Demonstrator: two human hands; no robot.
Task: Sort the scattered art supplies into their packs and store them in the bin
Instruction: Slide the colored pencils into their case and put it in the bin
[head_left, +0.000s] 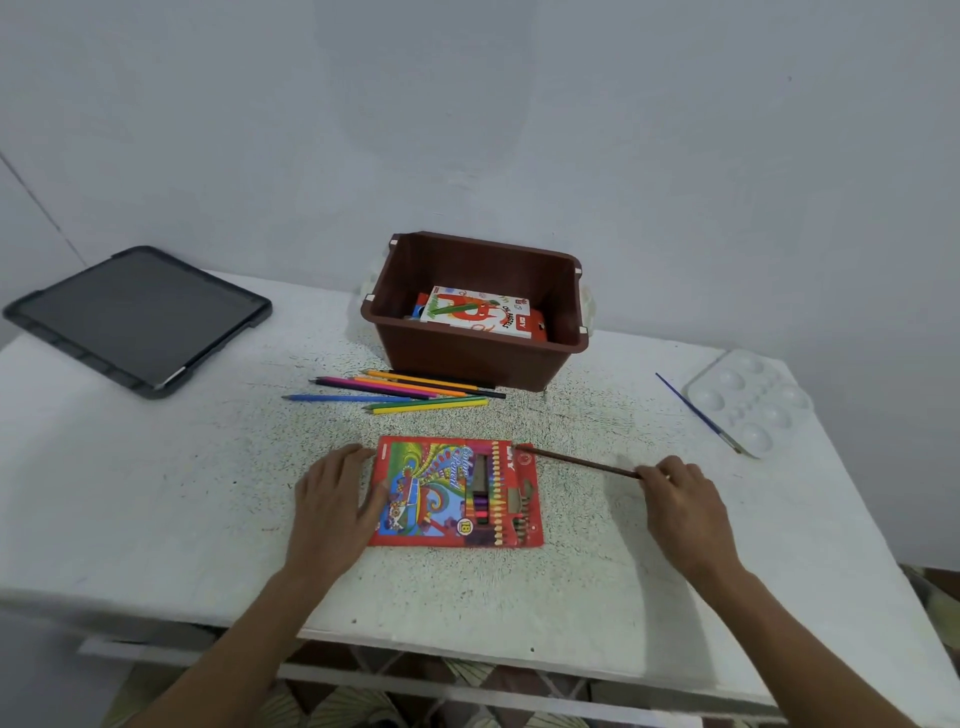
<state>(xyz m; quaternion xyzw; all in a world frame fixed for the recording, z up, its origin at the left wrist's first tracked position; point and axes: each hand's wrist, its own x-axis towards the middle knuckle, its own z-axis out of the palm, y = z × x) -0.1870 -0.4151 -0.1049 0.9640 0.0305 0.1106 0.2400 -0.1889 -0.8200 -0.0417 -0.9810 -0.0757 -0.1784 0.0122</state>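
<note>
— Where's the pack?

— The flat red cardboard pencil pack (457, 491) lies on the white speckled surface (156, 493) in front of me. My left hand (332, 499) rests with straight fingers on its left edge. My right hand (680, 499), off to the right, pinches the end of a dark brown pencil (576, 460) whose tip touches the pack's upper right corner.

— Any writing?

— "Colour Pencil" and "18" on the pack. In the brown plastic bin (467, 358) behind it, a white box (475, 312) reads "OIL PASTELS". Loose coloured pencils (400, 392) lie between bin and pack.

pencils (405, 392) before bin (470, 358) (pack (457, 493) nearer)
</note>
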